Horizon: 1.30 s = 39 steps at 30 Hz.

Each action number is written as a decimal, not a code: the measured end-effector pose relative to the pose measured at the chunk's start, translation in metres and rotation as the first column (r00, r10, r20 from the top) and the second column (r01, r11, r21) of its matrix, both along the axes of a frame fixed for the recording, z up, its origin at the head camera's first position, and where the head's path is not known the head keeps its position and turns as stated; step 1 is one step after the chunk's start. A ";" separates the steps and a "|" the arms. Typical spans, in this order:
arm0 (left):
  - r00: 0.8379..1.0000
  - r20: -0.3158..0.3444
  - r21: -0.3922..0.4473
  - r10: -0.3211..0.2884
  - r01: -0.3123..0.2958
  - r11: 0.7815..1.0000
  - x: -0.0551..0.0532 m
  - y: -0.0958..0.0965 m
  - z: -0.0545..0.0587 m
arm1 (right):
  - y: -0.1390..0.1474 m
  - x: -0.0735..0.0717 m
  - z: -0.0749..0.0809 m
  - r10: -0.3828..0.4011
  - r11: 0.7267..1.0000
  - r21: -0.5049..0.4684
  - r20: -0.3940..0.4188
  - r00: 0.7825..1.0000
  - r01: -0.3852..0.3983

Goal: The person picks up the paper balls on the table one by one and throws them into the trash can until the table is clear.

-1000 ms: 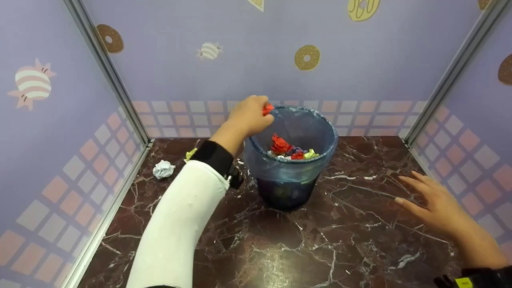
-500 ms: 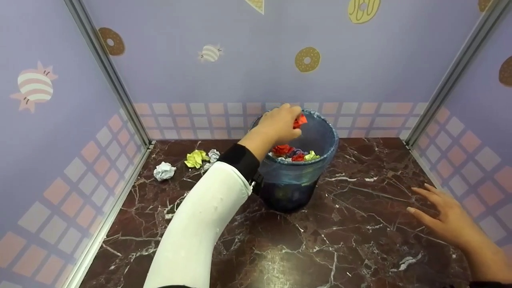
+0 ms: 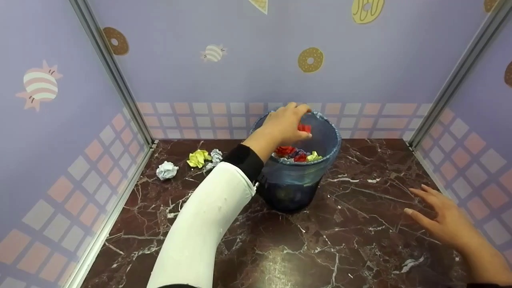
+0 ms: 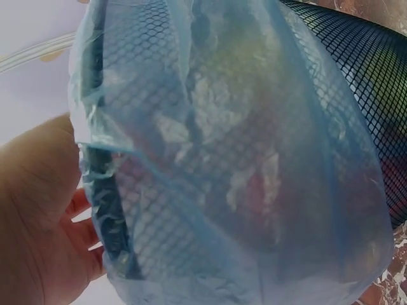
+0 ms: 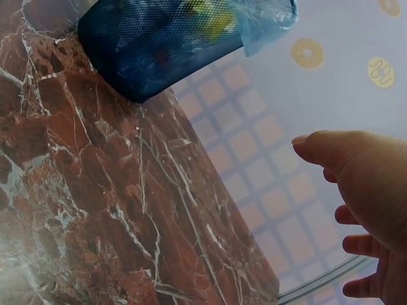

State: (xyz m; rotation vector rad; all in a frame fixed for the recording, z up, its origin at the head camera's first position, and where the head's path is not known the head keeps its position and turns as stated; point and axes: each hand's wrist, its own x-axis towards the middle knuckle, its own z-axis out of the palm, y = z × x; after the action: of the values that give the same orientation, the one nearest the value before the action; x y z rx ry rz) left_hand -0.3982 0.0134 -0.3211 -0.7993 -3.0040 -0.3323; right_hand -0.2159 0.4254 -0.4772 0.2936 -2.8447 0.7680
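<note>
My left hand [image 3: 286, 122] is over the mouth of a dark mesh waste bin [image 3: 286, 198], its fingers spread from the thumb. A crumpled red paper ball [image 3: 305, 128] shows between thumb and fingers, lower than the fingertips and seemingly loose. The bin wears a translucent blue liner [image 4: 254, 152] folded over its rim. In the left wrist view that liner hides part of the left hand [image 4: 38, 222]. Inside the bin lie red paper [image 3: 285, 151] and yellow paper [image 3: 314, 156], among other scraps. My right hand [image 3: 450, 220] hovers at the right, relaxed and holding nothing.
Left of the bin, a white paper ball [image 3: 167, 171], a yellow one [image 3: 198, 159] and greyish-white paper [image 3: 215, 157] lie on the dark marbled tabletop [image 3: 360, 240]. Patterned purple panels [image 3: 256, 72] enclose the back and both sides.
My left hand has moved right from the bin's left rim to over its mouth, and its fingers have opened. The red paper ball has dropped lower. The right hand has drawn back slightly rightward.
</note>
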 end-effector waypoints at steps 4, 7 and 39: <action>1.000 -0.018 -0.018 0.018 -0.018 1.000 -0.001 -0.004 0.004 | -0.004 -0.001 0.006 0.010 0.999 -0.036 -0.021 1.000 -0.011; 0.999 -0.040 -0.012 0.030 -0.031 0.999 -0.005 -0.010 0.008 | -0.008 -0.001 0.012 0.025 0.999 -0.043 -0.037 0.999 -0.027; 0.908 0.031 0.059 0.418 -0.419 0.906 -0.026 -0.279 -0.068 | -0.155 -0.007 0.064 0.364 0.923 0.212 -0.200 0.910 -0.322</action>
State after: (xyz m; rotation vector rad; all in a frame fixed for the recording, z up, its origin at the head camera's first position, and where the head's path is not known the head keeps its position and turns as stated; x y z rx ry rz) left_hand -0.4237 -0.2655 -0.3893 -0.1314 -3.0505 -0.4176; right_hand -0.2231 0.2709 -0.4137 0.8724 -2.6638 0.4942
